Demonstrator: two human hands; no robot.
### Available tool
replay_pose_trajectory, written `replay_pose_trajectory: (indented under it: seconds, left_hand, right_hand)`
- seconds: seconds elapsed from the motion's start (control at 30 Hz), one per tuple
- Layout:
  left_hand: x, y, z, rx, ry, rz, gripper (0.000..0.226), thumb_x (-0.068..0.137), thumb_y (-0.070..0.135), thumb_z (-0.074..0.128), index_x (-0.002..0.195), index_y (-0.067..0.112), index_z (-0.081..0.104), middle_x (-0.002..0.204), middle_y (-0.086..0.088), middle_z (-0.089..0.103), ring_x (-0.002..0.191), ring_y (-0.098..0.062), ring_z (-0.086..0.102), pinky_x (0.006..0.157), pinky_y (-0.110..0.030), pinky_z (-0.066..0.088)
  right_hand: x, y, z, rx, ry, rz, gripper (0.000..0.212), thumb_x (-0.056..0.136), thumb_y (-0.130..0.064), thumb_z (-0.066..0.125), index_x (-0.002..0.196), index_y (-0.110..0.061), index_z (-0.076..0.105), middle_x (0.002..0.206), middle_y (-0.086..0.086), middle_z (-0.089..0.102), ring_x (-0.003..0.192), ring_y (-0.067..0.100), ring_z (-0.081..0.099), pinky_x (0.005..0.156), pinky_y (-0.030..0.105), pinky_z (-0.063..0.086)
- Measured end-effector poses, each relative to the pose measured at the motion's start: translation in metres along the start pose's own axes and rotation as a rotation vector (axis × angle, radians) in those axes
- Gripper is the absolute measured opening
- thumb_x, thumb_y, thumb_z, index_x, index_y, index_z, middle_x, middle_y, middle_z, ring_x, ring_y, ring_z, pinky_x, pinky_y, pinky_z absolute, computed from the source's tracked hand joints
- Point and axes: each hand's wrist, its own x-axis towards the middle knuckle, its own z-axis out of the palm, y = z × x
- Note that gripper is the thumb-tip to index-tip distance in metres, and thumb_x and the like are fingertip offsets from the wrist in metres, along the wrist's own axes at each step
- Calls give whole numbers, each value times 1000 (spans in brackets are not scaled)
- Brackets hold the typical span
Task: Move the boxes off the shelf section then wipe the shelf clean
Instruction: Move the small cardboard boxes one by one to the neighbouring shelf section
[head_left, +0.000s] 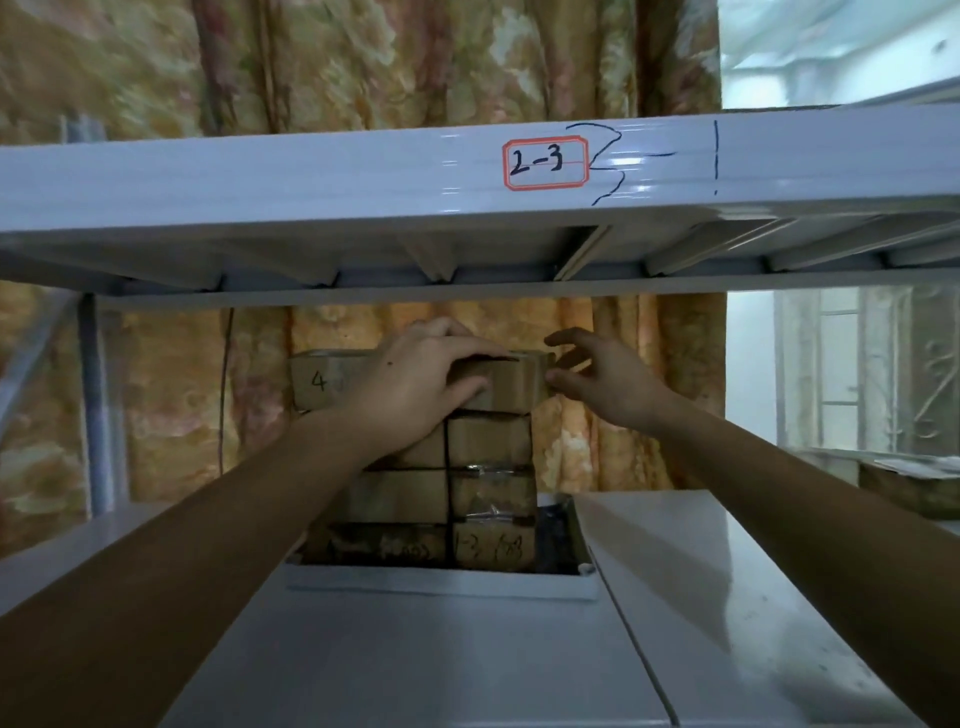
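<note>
1. The top brown cardboard box (511, 382) sits at the summit of a stack of brown cardboard boxes (467, 488), directly under the left hand (415, 384) and just to the left of the right hand (602, 382).
2. The left hand lies palm-down over the top box's upper face and front face. Its fingers curl over the top edge and its thumb presses on the front panel, so it is closed in a grasp on this box.
3. The right hand is at the right end of the same box. Its fingers are spread and curved, thumb and forefinger held apart, with the fingertips (556, 379) at the box's right corner. Whether they actually touch the cardboard cannot be told; the hand is not closed on anything.
4. A second brown cardboard box marked "4" (318, 383) stands just beyond the left hand's wrist side, level with the top box.
5. The stack below both hands is bound by a dark strap (447, 467) running vertically; handwriting on the lowest boxes is too blurred to read.
6. The grey metal shelf surface (675, 561) extends beneath both forearms, toward the viewer from the stack.
7. Above both hands runs a grey metal upper shelf beam (311, 176) bearing a red-bordered label reading "2-3" (545, 163).
8. A floral-patterned curtain (171, 405) hangs behind the stack, beyond the hands.
</note>
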Motion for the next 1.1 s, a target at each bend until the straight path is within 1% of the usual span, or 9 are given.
replay_pose_trajectory:
  seconds: [0.1, 0.27, 0.37, 0.47, 0.63, 0.8, 0.93, 1.0, 1.1]
  left_hand:
    - [-1, -3, 7, -29, -28, 25, 43, 95, 37, 59, 137, 37, 51, 124, 12, 55, 113, -7, 49, 95, -28, 44]
    - [-1, -9, 15, 84, 18, -4, 52, 95, 42, 57, 144, 30, 44, 134, 7, 53, 120, -14, 50, 96, -31, 43]
    - [0, -13, 17, 108, 25, 13, 48, 95, 42, 57, 140, 30, 48, 131, 7, 55, 117, -14, 53, 93, -30, 43]
    - [-1, -16, 20, 105, 28, 29, 45, 94, 41, 58, 137, 30, 50, 128, 7, 58, 115, -15, 54, 94, -31, 45]
    - [-5, -1, 20, 133, 105, 132, 45, 95, 36, 52, 137, 20, 51, 134, 1, 56, 123, -17, 46, 104, -38, 40]
    - [-10, 53, 23, -57, 105, 251, 45, 97, 37, 48, 138, 19, 50, 140, 2, 52, 129, -16, 42, 108, -37, 35]
    - [-15, 101, 47, -256, -51, 195, 43, 100, 39, 41, 140, 24, 48, 138, 3, 53, 125, -17, 44, 101, -35, 37]
    - [-17, 125, 62, -282, -152, 208, 41, 102, 39, 39, 139, 25, 49, 136, 5, 53, 122, -16, 47, 98, -32, 40]
    - [-13, 162, 85, -287, -279, 240, 36, 102, 38, 39, 131, 21, 52, 130, 3, 56, 116, -18, 52, 95, -37, 43]
  right_hand:
    - [-8, -15, 0, 215, -83, 45, 38, 99, -46, 51, 132, -30, 53, 114, -4, 66, 95, 10, 68, 81, 32, 60]
    - [-21, -30, 3, 339, -314, 76, 68, 92, -61, 50, 152, -36, 28, 132, -14, 44, 119, 8, 51, 91, 22, 49]
    - [-23, -31, 10, 340, -309, 69, 72, 94, -52, 54, 155, -34, 19, 134, -18, 39, 124, 1, 41, 87, 15, 45]
    - [-27, -31, 13, 341, -285, 80, 78, 92, -56, 54, 156, -32, 16, 148, -11, 39, 135, 6, 39, 101, 24, 43]
    - [-47, -34, -1, 42, -171, 19, 72, 93, -57, 52, 154, -32, 22, 154, -5, 39, 135, 9, 43, 97, 19, 40]
    - [-92, -35, -37, -352, -74, -41, 60, 98, -48, 50, 151, -26, 32, 147, -1, 49, 126, 12, 53, 102, 34, 46]
    - [-141, -23, -70, -501, -155, 41, 57, 99, -40, 50, 151, -23, 34, 136, 5, 59, 78, -3, 55, 82, 27, 40]
    - [-169, -7, -90, -536, -215, 96, 59, 99, -43, 49, 153, -27, 30, 145, 4, 51, 101, 12, 62, 91, 31, 43]
    - [-212, 24, -124, -581, -250, 202, 62, 98, -50, 46, 153, -31, 26, 153, -1, 41, 130, 22, 50, 106, 36, 41]
